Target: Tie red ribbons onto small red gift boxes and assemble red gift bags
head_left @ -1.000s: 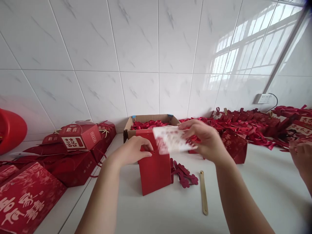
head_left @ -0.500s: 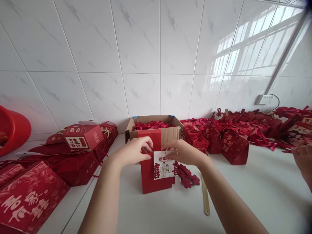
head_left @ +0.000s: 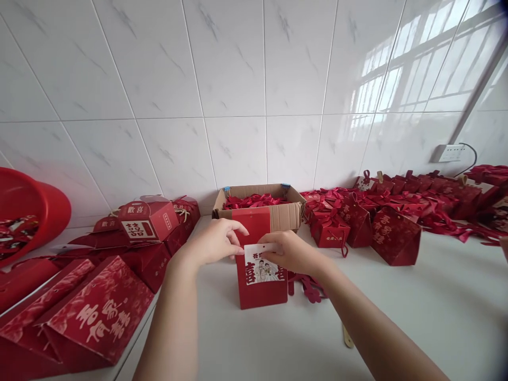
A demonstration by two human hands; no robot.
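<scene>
A tall red paper box [head_left: 262, 297] stands upright on the white table in front of me. Held against its front is a white square card [head_left: 252, 279] printted with a cartoon couple and red characters. My right hand [head_left: 291, 251] pinches the card near its top right. At the box's upper left edge is my left hand [head_left: 216, 242], fingers curved and apart, the thumb close to the card's top left corner. Dark red flower-shaped pieces [head_left: 311, 291] lie behind my right wrist. A gold strip [head_left: 347, 337] is partly hidden by my right forearm.
Behind the box sits a cardboard carton [head_left: 286, 216] of red ribbons against the tiled wall. Red gift boxes [head_left: 397, 235] crowd the right; more boxes [head_left: 97, 317] stand at left beside a red basin [head_left: 55, 211]. Part of another person's hand [head_left: 504, 246] shows at the right edge.
The view has shifted a little. The card has moved slightly left and now sits closer to square over the box front. My right hand has moved left with it.
</scene>
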